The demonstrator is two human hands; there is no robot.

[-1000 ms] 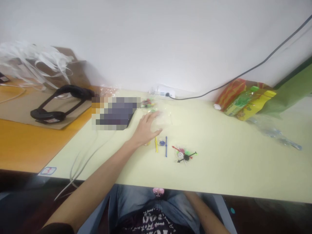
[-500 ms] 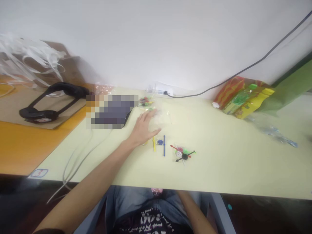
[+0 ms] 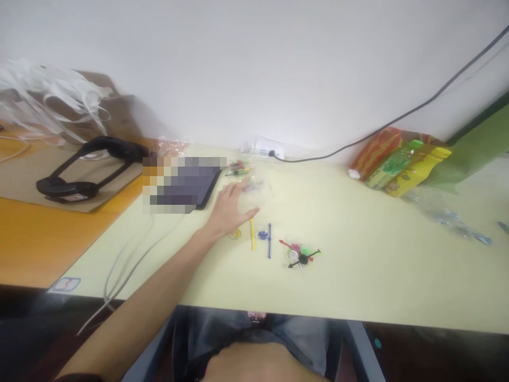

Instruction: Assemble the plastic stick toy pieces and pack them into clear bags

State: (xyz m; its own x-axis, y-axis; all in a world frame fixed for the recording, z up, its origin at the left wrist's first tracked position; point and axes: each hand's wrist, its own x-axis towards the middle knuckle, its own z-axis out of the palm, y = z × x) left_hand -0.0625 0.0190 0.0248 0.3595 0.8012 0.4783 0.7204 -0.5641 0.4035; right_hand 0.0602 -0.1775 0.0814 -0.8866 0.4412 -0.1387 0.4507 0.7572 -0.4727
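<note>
The left hand (image 3: 228, 209), grip spread beside blurred clear plastic (image 3: 257, 193), should pinch lightly, clear of the nearer yellow stick (image 3: 252, 236); right hand's grip unseen, cannot tell.

Single head-worn view, looking forward and down, across tabletop (image 3: 377, 265), toward wall (image 3: 238, 69)

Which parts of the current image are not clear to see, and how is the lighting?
Head view: the clear plastic by the left hand looks smeared and washed out; pixel blocks mask most of the dark flat device; the wall is pale and bright, the lower corners dim.
</note>
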